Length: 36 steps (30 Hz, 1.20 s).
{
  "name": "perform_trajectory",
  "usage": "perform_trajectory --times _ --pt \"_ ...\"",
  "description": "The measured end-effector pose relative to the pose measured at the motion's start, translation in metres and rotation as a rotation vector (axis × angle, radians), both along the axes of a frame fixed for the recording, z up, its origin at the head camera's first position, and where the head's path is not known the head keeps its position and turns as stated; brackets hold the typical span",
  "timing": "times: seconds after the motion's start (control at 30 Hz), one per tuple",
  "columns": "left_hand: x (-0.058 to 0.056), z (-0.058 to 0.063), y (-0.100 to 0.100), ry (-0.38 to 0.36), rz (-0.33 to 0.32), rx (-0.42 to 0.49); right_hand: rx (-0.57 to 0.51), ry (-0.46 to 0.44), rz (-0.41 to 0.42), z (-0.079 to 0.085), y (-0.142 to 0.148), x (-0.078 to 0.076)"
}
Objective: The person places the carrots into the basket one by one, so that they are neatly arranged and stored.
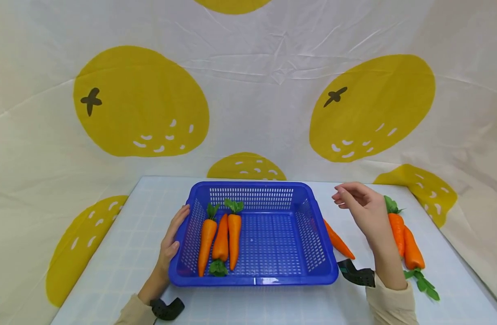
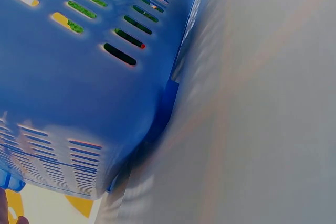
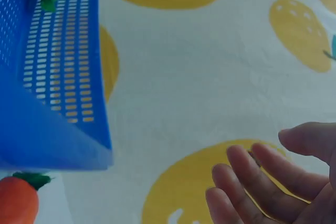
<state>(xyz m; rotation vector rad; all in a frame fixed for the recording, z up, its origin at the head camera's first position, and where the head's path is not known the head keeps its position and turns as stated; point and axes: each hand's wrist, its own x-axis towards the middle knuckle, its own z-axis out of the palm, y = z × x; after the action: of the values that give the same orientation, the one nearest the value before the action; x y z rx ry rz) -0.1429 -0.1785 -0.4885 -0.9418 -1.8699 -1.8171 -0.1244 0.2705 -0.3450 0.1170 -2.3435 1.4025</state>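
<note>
Nearest us are beige sleeves and black wrist straps. The left hand rests against the left side of the blue basket, fingers nearly straight; the right hand hovers off the right rim, loosely curved and holding nothing. Toward us and leftward of this right hand, the nearer one, we find a loose carrot beside the basket, its long axis slanting with the tip near and right (the rim hides its thick end in the head view). Two more carrots lie right of the right forearm. Inside the latticed plastic, three smooth tapering carrots carry leafy tops, the middle one reversed. Beyond hangs creased pale cloth printed with yellow fruit.
</note>
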Motion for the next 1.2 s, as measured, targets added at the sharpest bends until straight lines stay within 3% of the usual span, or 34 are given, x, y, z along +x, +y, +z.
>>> perform_trajectory --times 0.2,0.4,0.67,0.87,1.2 --pt "-0.002 0.001 0.001 0.006 -0.010 0.007 -0.013 -0.121 -0.049 -0.019 0.021 -0.012" --pt "-0.002 0.002 0.000 -0.011 -0.011 0.005 0.026 -0.292 -0.040 -0.045 0.040 -0.026" --pt "0.000 0.001 -0.001 -0.018 -0.003 0.002 0.156 -0.474 0.135 -0.080 0.052 -0.043" --pt "0.000 0.001 -0.001 -0.021 -0.016 0.009 0.223 -0.636 0.232 -0.091 0.050 -0.044" --pt "-0.001 0.001 0.000 -0.027 -0.020 0.007 0.274 -0.655 0.187 -0.101 0.045 -0.047"
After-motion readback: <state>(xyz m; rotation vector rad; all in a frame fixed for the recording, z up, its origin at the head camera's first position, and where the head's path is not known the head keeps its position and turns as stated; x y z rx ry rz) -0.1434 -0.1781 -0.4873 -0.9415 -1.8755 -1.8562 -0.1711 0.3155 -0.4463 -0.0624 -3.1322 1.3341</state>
